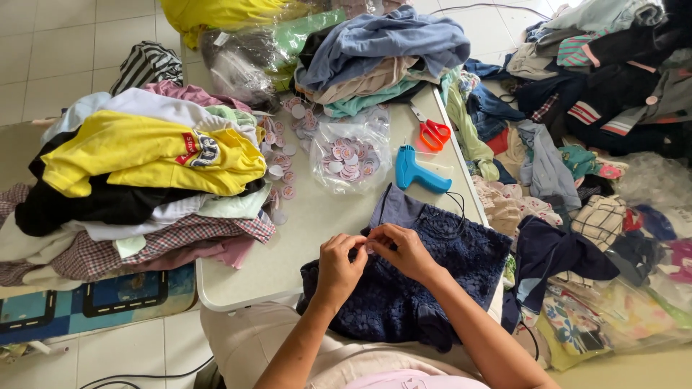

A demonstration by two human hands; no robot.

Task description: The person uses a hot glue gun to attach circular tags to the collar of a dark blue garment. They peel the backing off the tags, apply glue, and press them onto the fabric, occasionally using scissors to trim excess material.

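Clear plastic bag [351,155] at 12 o'clock from the hands, lying open-mouthed on the table, filled with small round pink-and-white tags. More of the same loose round tags [280,160] spill at 10 o'clock, between the bag and the left clothing stack. A second crumpled clear plastic bag [241,61] sits farther off at 11 o'clock; contents unclear.

Both hands meet over the dark navy lace garment [411,277], which lies on the near table edge, partly hanging toward the lap. Left hand [340,265]: fingers curled, pinching something small at the garment's top edge. Right hand [405,251]: fingertips pressed together on the same spot, touching the left fingertips. The pinched item is too small to tell.

Blue plastic tagging gun [417,171] at 1 o'clock, just beyond the garment. Orange-handled scissors [432,133] farther along at 1 o'clock.

Surface: pale grey table [303,238] with rounded corners. Folded clothing stack topped by a yellow shirt [151,155] at 9 o'clock. Heap of blue, beige and teal garments [378,54] at 12 o'clock.

Room: white tiled floor [50,43]. Large loose pile of mixed clothes [584,130] on the floor from 1 to 4 o'clock.
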